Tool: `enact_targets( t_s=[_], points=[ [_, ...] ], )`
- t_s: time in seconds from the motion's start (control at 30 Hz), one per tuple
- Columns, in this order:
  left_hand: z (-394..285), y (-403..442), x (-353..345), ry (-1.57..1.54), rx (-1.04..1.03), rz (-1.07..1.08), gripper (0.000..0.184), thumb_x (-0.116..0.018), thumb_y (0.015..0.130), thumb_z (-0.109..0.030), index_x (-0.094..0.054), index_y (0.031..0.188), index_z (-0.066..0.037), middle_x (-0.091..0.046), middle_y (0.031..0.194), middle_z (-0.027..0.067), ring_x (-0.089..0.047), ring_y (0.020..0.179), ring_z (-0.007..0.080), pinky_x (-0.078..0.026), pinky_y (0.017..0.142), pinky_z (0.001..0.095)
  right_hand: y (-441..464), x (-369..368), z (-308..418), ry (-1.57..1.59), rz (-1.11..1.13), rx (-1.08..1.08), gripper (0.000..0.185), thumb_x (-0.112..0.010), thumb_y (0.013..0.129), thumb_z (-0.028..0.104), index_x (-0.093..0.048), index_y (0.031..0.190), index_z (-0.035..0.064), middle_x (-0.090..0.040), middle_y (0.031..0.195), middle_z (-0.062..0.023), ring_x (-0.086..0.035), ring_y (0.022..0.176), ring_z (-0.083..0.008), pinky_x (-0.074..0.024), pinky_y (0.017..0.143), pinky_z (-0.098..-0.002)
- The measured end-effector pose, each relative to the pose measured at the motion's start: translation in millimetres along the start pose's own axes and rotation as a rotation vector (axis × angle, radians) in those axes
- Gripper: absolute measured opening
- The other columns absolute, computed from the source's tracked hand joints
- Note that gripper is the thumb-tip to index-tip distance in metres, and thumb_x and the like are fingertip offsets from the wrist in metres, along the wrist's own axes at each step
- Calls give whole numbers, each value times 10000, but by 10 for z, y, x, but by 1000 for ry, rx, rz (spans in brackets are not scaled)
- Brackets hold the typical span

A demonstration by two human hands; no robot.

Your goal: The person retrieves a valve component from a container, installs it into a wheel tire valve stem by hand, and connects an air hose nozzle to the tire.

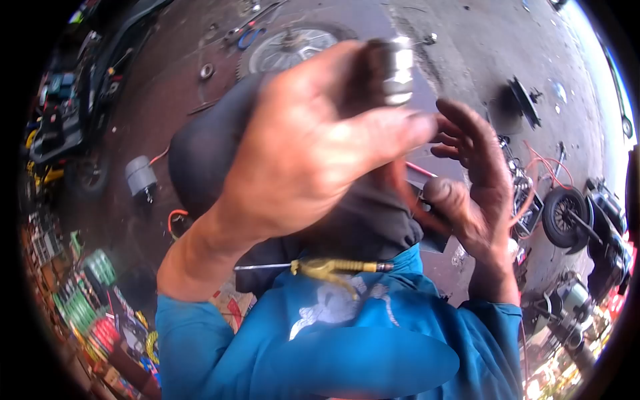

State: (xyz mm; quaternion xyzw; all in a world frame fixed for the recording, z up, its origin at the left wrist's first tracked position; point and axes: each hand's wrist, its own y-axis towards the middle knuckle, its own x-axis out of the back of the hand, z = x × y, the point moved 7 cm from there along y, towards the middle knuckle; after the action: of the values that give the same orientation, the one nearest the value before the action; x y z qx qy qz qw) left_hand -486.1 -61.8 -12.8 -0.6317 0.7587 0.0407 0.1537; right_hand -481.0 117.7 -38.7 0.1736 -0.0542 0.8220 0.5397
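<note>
My left hand (300, 147) is raised in front of me, its fingers wrapped round a shiny, ridged metal cylinder (400, 70). Motion blurs both the hand and the cylinder, and the fingers hide part of the piece. To the right of it, my right hand (483, 183) is held up with fingers curved and thumb apart, nothing between them. A blurred reddish-brown strip (408, 197) shows between the two hands; what it is I cannot make out. Across my lap lies a yellow tool (323, 268) with a thin metal tube, resembling an air blow gun.
A toothed wheel (287, 50) lies on the floor ahead, near blue-handled pliers (251, 38) and a metal ring (207, 71). A grey canister (142, 176) is at the left. Machine parts and a spoked wheel (565, 217) stand at the right.
</note>
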Motion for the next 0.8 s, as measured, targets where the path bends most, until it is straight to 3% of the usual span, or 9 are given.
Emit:
enact_targets(
  t_s=[0.17,0.23,0.3,0.33,0.37,0.43,0.47,0.57,0.8],
  points=[
    [-56,-41,-110,36,-46,46,290,-739,943,-182,-654,1132,21,-693,951,59,-664,829,130,-540,761,281,106,-256,314,-90,37,-36,713,-816,854,196,-465,1434,-24,-640,1088,-71,-621,899,-138,-520,789,-277],
    [-96,-203,37,427,-119,59,328,-767,912,-187,-657,1124,36,-694,954,72,-666,840,144,-542,757,299,132,-286,179,-63,29,-9,555,-735,926,139,-500,1407,-10,-627,976,-45,-589,834,-118,-505,751,-266],
    [-93,-447,174,852,-259,65,389,-811,857,-196,-657,1119,47,-694,945,89,-670,845,168,-545,749,328,85,-204,48,-102,88,-211,500,-700,951,135,-519,1398,4,-616,924,-38,-568,798,-118,-499,736,-269],
    [33,-614,180,903,-299,208,415,-827,813,-190,-656,1120,32,-677,918,126,-685,816,230,-552,727,349,66,-109,22,-259,60,-163,469,-657,966,121,-533,1407,20,-603,874,-35,-553,777,-110,-486,711,-264],
    [223,-827,174,946,-168,428,438,-827,785,-191,-655,1131,16,-657,921,160,-682,797,308,-563,703,383,63,-9,-9,-342,57,-253,482,-665,917,61,-541,1382,44,-667,829,-161,-692,771,-307,-533,712,-378],
    [581,-1343,209,986,-98,683,512,-802,787,-212,-614,1216,-6,-626,1008,155,-656,871,335,-567,731,418,1,166,-164,-436,-37,-138,498,-663,914,64,-531,1394,42,-675,841,-178,-692,770,-320,-535,709,-390],
    [742,-1497,191,1021,122,800,544,-784,803,-216,-578,1260,-4,-601,1048,153,-630,925,330,-559,777,419,-1,227,-187,-497,4,-204,459,-653,923,82,-557,1370,37,-687,915,-194,-697,824,-333,-535,747,-406],
    [933,-1657,187,1151,68,557,458,-712,803,-130,-582,1222,-1,-599,1054,156,-614,912,338,-536,763,439,39,322,-188,-521,31,-110,403,-625,915,65,-602,1316,32,-670,978,-182,-667,896,-338,-511,800,-422],
    [1034,-1606,199,1060,70,475,344,-636,789,-49,-604,1122,32,-619,828,159,-645,738,371,-534,702,461,234,483,40,-604,30,-127,291,-509,901,71,-619,1161,-2,-620,920,-154,-608,842,-283,-469,809,-371]
  ],
)
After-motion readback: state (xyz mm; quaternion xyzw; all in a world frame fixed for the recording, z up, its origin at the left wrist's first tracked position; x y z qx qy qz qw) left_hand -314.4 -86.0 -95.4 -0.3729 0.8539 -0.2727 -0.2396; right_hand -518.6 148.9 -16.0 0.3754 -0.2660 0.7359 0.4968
